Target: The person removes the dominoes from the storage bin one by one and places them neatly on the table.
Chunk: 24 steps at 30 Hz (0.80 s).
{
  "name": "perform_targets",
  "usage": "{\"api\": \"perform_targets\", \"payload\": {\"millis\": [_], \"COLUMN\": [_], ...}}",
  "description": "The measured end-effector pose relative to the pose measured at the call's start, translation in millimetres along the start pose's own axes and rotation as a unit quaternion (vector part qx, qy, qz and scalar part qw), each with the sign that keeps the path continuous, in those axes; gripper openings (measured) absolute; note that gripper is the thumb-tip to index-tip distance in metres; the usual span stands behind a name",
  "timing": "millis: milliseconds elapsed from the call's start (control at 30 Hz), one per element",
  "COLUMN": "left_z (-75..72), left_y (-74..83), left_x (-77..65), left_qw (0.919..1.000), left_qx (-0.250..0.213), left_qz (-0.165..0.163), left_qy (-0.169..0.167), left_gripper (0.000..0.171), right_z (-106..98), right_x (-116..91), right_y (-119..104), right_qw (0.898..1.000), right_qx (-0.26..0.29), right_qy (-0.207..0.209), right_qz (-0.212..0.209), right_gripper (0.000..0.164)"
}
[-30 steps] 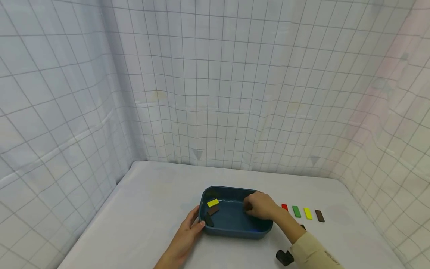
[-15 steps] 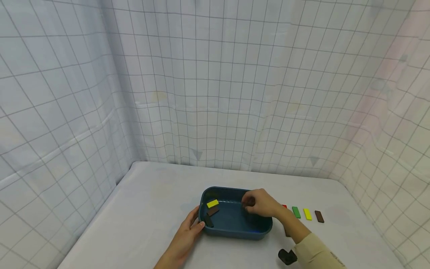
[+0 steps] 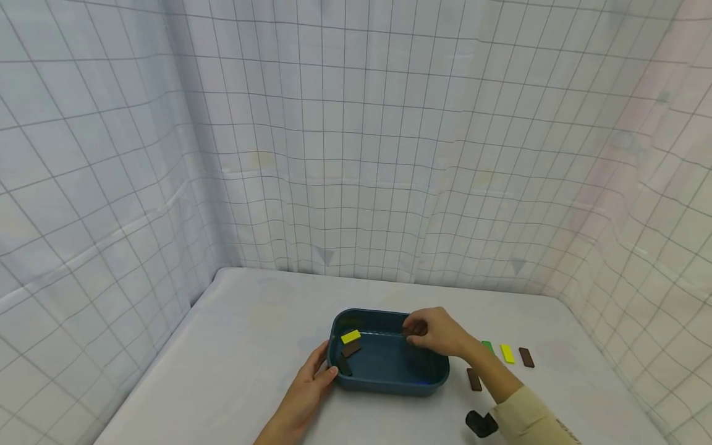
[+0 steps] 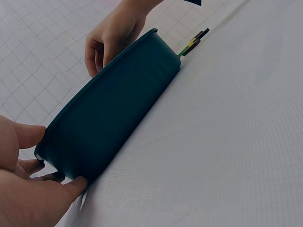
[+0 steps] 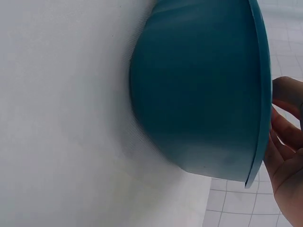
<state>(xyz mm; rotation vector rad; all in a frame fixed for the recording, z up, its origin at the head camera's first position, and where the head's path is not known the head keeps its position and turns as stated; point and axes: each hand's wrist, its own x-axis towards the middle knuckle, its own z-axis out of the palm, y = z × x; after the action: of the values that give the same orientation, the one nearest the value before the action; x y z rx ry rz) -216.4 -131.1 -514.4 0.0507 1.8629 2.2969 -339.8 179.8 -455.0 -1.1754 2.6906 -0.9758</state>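
A dark teal rectangular basin (image 3: 389, 388) stands on the white table in the head view. My left hand (image 3: 308, 389) grips its left end, thumb near the front corner. At that end inside lie a yellow block (image 3: 351, 337), a brown block (image 3: 351, 350) and a black block (image 3: 345, 365). Over the right part of the basin is my right hand (image 3: 439, 332), its fingers bent downward and the thumb a little apart from them. Its fingertips are partly behind the rim (image 5: 263, 94) in the right wrist view; I cannot tell whether they hold anything.
Right of the basin lie a green block (image 3: 487, 347), a yellow block (image 3: 507, 353) and a brown block (image 3: 526, 357). Another brown block (image 3: 474, 379) is nearer, beside my right forearm. White gridded curtains (image 3: 356, 185) enclose the table.
My right hand has risen slightly inside the basin and its thumb and fingers have parted. The forearm now covers the red block and reveals the nearer brown one. The left hand stays put.
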Motion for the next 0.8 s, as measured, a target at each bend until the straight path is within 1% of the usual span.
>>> {"api": "perform_targets", "payload": {"millis": [233, 367, 567, 800], "left_z": [1.4, 1.6, 1.1, -0.1], "left_y": [0.1, -0.6, -0.8, -0.9], "left_x": [1.5, 1.8, 1.7, 2.4], "left_qw": [1.0, 1.0, 1.0, 1.0], "left_qx": [-0.005, -0.004, -0.002, -0.003], "left_qz": [0.004, 0.003, -0.001, 0.0], "left_qy": [0.001, 0.005, 0.0, -0.002], "left_gripper": [0.065, 0.064, 0.066, 0.066], "right_z": [-8, -13, -21, -28], "right_x": [-10, -17, -30, -44], "right_y": [3, 5, 7, 14], "right_qw": [1.0, 1.0, 0.999, 0.998], "right_qx": [-0.004, -0.006, -0.016, -0.028], "right_qy": [0.018, 0.024, 0.038, 0.054], "right_qz": [-0.009, -0.002, 0.012, -0.001], "right_gripper": [0.02, 0.018, 0.017, 0.017]}}
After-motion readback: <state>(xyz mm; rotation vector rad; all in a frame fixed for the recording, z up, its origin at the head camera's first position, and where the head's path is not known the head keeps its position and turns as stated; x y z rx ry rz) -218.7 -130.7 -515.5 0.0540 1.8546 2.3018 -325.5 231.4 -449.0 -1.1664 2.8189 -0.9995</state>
